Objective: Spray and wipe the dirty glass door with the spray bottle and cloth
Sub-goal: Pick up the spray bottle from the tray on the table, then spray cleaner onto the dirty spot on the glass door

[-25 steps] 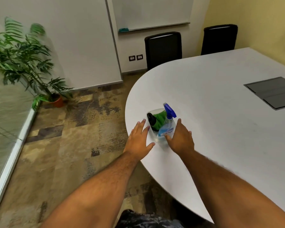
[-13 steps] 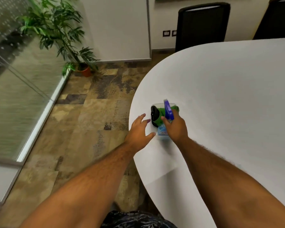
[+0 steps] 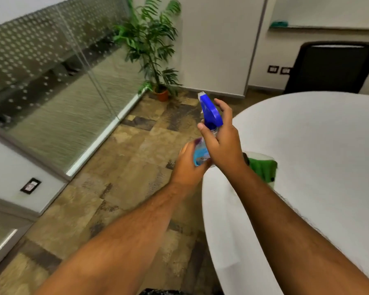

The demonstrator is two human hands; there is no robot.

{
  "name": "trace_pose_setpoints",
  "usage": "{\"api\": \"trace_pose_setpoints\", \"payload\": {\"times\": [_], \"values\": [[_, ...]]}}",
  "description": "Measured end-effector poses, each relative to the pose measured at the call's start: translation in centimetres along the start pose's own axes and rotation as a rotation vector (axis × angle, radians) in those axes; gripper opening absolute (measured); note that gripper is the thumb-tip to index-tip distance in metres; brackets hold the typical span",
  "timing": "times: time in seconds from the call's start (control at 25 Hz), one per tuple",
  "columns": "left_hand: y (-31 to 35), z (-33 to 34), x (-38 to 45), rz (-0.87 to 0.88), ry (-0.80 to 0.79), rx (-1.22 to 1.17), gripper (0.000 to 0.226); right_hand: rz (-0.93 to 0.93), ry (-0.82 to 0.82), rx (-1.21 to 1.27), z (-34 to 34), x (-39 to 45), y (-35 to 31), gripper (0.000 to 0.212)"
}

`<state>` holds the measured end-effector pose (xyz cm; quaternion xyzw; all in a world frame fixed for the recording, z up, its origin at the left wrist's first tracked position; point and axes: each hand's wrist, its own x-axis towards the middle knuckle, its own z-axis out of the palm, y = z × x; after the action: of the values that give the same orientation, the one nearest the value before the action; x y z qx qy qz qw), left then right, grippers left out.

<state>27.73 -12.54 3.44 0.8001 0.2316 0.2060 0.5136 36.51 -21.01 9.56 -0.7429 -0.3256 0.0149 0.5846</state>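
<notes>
The spray bottle (image 3: 209, 116), clear with blue liquid and a blue trigger head, is lifted off the table and held upright over the table's left edge. My right hand (image 3: 224, 143) grips its neck below the head. My left hand (image 3: 188, 165) cups the lower body of the bottle. A green cloth (image 3: 263, 167) lies in a clear container (image 3: 272, 183) on the white table (image 3: 307, 167), just right of my right wrist and partly hidden by it. The glass door and wall (image 3: 58, 99), frosted with dots and stripes, runs along the left.
A potted plant (image 3: 151, 50) stands in the corner by the glass. A black chair (image 3: 330, 67) is at the table's far side. Patterned floor (image 3: 126, 167) lies between the table and the glass. A black wall socket (image 3: 30, 185) sits low on the left wall.
The right hand lifted the spray bottle out of the container and up over the table's edge. The left hand came onto the bottle's body. The view swung left toward the glass.
</notes>
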Motion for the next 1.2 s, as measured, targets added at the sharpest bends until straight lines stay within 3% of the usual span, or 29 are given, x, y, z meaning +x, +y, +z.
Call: {"api": "trace_pose_setpoints", "payload": {"times": [0.16, 0.28, 0.36, 0.44, 0.56, 0.64, 0.8, 0.92, 1.2], "values": [[-2.5, -11.4, -3.5, 0.031, 0.182, -0.191, 0.045, -0.072, -0.185, 0.126, 10.3, -3.2, -6.8, 0.076], [-5.0, -21.8, -8.0, 0.026, 0.291, -0.255, 0.035, -0.141, -0.233, 0.192, 19.4, -7.0, -12.9, 0.070], [-7.1, -28.8, -11.5, 0.004, 0.359, -0.249, 0.037, -0.145, -0.282, 0.292, 25.7, -9.6, -17.1, 0.060], [-8.7, -34.8, -14.7, -0.018, 0.418, -0.214, 0.036, -0.034, -0.366, 0.434, 31.4, -11.9, -21.0, 0.041], [-10.4, -43.9, -20.8, -0.066, 0.517, -0.161, 0.037, 0.034, -0.578, 0.534, 40.1, -16.1, -27.9, 0.011], [-11.1, -49.3, -24.7, -0.092, 0.613, -0.132, 0.035, -0.030, -0.657, 0.511, 45.1, -19.1, -32.2, 0.018], [-11.3, -56.5, -30.1, -0.079, 0.812, -0.055, 0.041, -0.052, -0.620, 0.577, 51.7, -23.2, -38.2, 0.031], [-12.2, -63.4, -34.7, -0.081, 0.999, -0.001, 0.028, -0.103, -0.714, 0.595, 57.8, -26.8, -43.4, 0.039], [-12.6, -78.7, -40.4, -0.095, 1.220, 0.100, 0.026, -0.287, -0.842, 0.626, 71.3, -30.4, -56.1, 0.039]]}}
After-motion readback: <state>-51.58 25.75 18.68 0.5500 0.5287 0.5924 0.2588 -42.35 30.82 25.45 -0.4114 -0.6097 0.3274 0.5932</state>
